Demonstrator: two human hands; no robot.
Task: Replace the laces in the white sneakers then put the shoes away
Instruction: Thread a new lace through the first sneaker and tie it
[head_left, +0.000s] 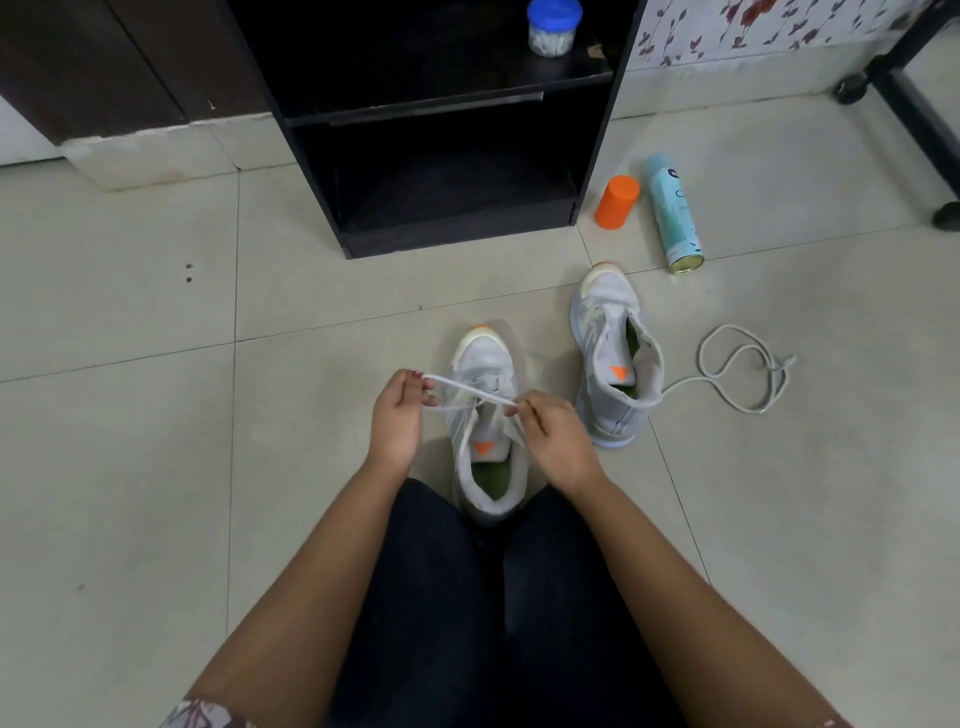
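Note:
A white sneaker (485, 364) with an orange tongue tag stands on the floor just in front of my knees, toe pointing away. My left hand (397, 415) pinches one end of its white lace (465, 391) at the shoe's left side. My right hand (550, 431) pinches the other end at the right side, and the lace crosses over the eyelets between them. The second white sneaker (613, 358) stands to the right, without a lace in its eyelets. A loose white lace (737, 364) lies coiled on the tiles right of that shoe.
A black open shelf unit (447, 171) stands straight ahead, with a blue-lidded jar (553, 26) on its upper shelf. An orange cylinder (617, 201) stands and a light-blue spray can (672, 213) lies right of the unit. A black wheeled frame (914, 114) is at far right.

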